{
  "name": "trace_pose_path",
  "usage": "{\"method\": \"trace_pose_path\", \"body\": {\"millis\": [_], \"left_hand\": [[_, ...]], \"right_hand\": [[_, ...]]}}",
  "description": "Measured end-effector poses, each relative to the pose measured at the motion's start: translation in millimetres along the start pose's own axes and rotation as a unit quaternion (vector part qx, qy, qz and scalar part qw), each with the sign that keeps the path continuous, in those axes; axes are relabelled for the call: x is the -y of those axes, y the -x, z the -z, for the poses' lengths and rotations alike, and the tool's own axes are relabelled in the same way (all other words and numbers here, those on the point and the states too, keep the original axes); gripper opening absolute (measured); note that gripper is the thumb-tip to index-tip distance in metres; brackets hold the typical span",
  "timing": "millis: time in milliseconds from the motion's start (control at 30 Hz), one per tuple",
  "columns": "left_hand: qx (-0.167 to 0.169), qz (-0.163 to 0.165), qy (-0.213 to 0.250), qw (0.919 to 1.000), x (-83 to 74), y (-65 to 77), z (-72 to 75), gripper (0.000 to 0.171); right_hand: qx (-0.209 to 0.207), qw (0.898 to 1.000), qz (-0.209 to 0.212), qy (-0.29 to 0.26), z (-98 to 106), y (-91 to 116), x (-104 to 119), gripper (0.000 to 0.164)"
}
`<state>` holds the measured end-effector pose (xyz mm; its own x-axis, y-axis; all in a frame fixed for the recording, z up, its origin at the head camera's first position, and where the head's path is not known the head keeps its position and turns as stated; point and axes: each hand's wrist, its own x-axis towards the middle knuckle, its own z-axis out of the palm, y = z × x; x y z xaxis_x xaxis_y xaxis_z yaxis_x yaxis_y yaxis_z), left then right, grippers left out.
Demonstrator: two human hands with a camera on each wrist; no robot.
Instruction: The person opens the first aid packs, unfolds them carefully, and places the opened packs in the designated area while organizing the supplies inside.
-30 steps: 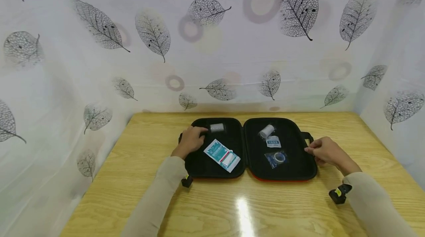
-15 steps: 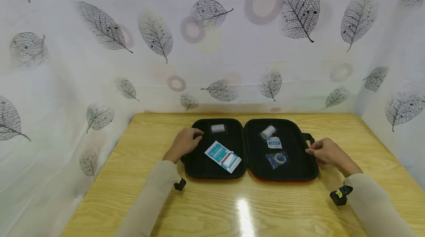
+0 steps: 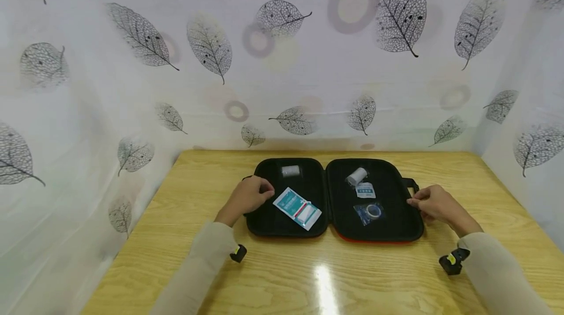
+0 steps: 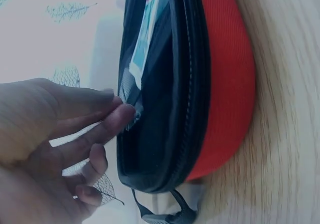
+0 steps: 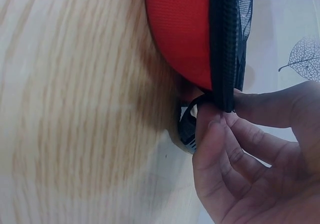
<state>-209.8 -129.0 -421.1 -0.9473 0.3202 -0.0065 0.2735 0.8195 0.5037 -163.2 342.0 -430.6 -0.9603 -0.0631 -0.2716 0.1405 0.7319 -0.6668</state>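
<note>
A zippered case (image 3: pixel 326 196) with black insides and a red shell (image 5: pixel 180 29) lies unfolded on the table. My left hand (image 3: pixel 247 198) hovers over its left half with fingers bent and thumb near the index finger, and I see nothing held. Beside it are a teal and white packet (image 3: pixel 297 208) and a wrapped white roll (image 3: pixel 290 171). At the right edge my right hand (image 3: pixel 438 209) pinches the case's rim between thumb and fingers, close to the carry handle (image 5: pixel 189 126). In the right half lie another wrapped roll (image 3: pixel 357 176), a small white-blue sachet (image 3: pixel 365 190) and a bagged ring-shaped roll (image 3: pixel 373 211).
The wooden table (image 3: pixel 282 276) extends in front of the case and to both sides. Behind it hangs a white cloth (image 3: pixel 308 70) printed with leaves. A black strap loop (image 4: pixel 167 211) sticks out from the case's left side.
My left hand has drawn back from near the wrapped roll at the top left, then come slightly right and lower over the left half. The right hand keeps its place on the rim.
</note>
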Motion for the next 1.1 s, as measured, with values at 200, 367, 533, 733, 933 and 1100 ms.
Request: {"method": "trace_pose_path", "body": {"millis": [200, 367, 533, 733, 933, 1100], "left_hand": [[0.022, 0.013, 0.006, 0.9997, -5.5, 4.8, -4.2, 0.01], [0.018, 0.032, 0.006, 0.9993, -6.0, 4.5, -9.5, 0.013], [0.006, 0.033, 0.005, 0.9994, -5.4, 2.7, -12.9, 0.013], [0.008, 0.029, 0.016, 0.9994, -6.2, 3.5, -13.1, 0.011], [0.02, 0.031, 0.038, 0.9986, -4.2, 4.7, -9.7, 0.011], [0.023, 0.025, 0.057, 0.9978, 1.5, 4.0, -6.0, 0.01]], "right_hand": [[0.002, 1.0, 0.0, -0.007, -0.7, 1.4, -0.6, 0.025], [0.001, 1.0, -0.002, -0.009, -1.7, 0.7, -1.6, 0.026], [-0.003, 1.0, 0.002, -0.005, -1.9, 0.4, -2.2, 0.026], [-0.007, 1.0, 0.001, -0.003, -1.2, 1.8, -1.8, 0.025], [-0.004, 1.0, -0.006, -0.009, -1.7, 2.0, -2.1, 0.025], [-0.003, 1.0, -0.005, -0.014, -1.5, 1.8, -1.6, 0.024]]}}
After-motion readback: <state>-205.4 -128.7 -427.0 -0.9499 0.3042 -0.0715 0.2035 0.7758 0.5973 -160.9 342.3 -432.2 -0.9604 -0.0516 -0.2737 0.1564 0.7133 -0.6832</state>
